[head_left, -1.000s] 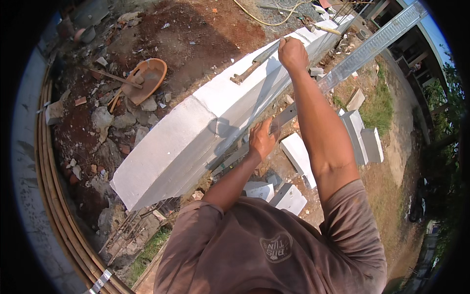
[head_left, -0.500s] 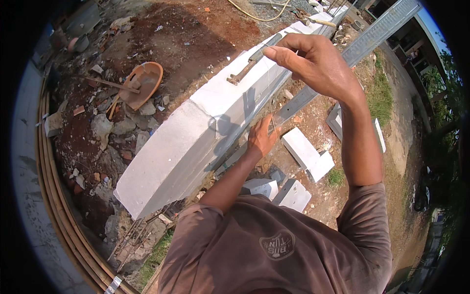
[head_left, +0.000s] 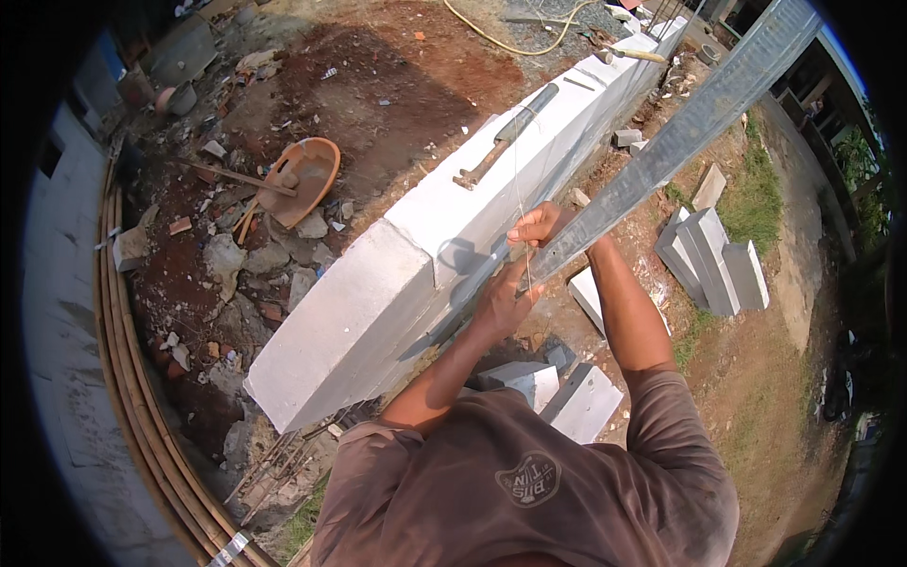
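A thin string (head_left: pixel 517 180) runs from a hammer (head_left: pixel 505 140) with a rusty head and grey grip, lying on top of the white block wall (head_left: pixel 416 213), down to my hands. My right hand (head_left: pixel 543 227) is closed in a pinch on the string beside the wall's near face. Just below it, my left hand (head_left: pixel 505 304) is closed around the lower end of a long grey metal channel (head_left: pixel 652 156), which slants up to the far right. The channel hides part of my right wrist, and the left fingertips are partly hidden.
An orange basin (head_left: pixel 316 175) with a wooden-handled tool sits among rubble left of the wall. White blocks (head_left: pixel 709 260) lie on the ground at right, with more blocks (head_left: pixel 581 402) close to my body. Bamboo poles (head_left: pixel 123 378) line the left side.
My right hand has come down from above the wall to just above my left hand. The left hand stays low by the channel. The view has shifted slightly.
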Motion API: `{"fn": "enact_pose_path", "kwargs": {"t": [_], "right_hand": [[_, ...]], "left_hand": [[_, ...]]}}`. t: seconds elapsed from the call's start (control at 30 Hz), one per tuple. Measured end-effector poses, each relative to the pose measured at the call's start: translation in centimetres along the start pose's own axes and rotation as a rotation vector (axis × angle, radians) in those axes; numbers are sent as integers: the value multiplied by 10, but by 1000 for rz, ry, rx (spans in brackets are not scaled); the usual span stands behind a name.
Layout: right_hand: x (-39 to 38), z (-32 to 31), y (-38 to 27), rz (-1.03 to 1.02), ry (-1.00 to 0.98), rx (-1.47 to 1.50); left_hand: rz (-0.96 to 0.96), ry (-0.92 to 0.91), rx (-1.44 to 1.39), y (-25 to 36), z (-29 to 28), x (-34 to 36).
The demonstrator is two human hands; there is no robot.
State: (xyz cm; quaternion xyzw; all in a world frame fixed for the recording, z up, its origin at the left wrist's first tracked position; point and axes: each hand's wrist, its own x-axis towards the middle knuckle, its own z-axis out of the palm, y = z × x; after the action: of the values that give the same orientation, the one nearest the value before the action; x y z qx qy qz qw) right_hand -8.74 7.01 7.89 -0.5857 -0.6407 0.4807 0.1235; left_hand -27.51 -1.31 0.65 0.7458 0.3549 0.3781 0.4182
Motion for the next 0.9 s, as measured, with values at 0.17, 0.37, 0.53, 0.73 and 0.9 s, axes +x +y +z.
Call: {"fn": "enact_pose_path", "kwargs": {"t": [0.17,0.37,0.53,0.73,0.9], "right_hand": [[0,-113,27,-267,534,-4],[3,-212,11,-125,1319,28],[-15,-232,61,-41,1044,-671],[-45,-105,150,144,523,-143],[-85,80,274,422,681,369]], "left_hand": [[-39,139,114,-4,-18,-33],[-254,219,12,5,-62,-65],[-187,320,-33,5,-66,-85],[-233,250,-17,-1,-75,-96],[-178,251,-32,7,-84,-91]]}}
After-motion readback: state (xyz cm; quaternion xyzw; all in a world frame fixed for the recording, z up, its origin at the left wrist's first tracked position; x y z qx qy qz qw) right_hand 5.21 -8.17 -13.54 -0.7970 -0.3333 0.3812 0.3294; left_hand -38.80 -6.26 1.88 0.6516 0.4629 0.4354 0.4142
